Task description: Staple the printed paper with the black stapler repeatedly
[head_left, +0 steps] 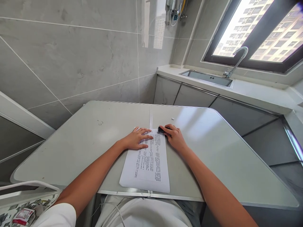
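A stack of printed white paper sheets [148, 165] lies on the grey folding table [78, 145], close to the near edge. My left hand [137, 138] rests flat on the upper left corner of the sheets, fingers stretched out. My right hand [174, 135] sits at the upper right corner of the paper, its fingers closed round a small black object [161, 129] that looks like a binder clip, touching the top edge of the stack.
A tiny white scrap [172, 119] lies on the table beyond my hands. A counter with a sink [205, 78] and tap [238, 60] runs under the window at the right. A white cable and packets [23, 216] sit at the lower left. A tiled wall stands behind the table.
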